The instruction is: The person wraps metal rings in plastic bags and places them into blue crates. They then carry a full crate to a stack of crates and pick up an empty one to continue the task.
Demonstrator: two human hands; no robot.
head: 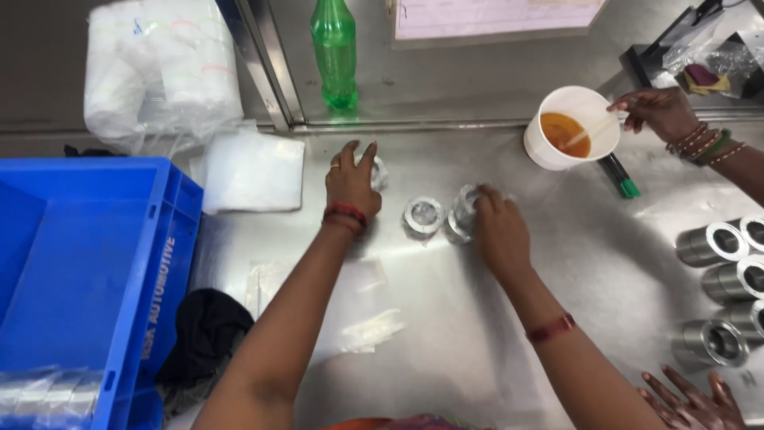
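My left hand [351, 181] rests on a small metal ring part wrapped in clear plastic [377, 171] on the steel table [446, 318]. My right hand [497, 227] grips another metal ring part [461, 213], tilted on its side and partly in plastic. Between the two hands an unheld metal ring part [422, 216] stands upright. Red bangles sit on both my wrists.
A blue crate [95, 271] stands at the left with bagged parts inside. Clear bags [370, 330] and a black cloth [205, 330] lie nearby. Another person's hand [659, 111] stirs orange liquid in a white cup [570, 127]. Several metal cylinders [720, 275] sit right; a green bottle [335, 52] behind.
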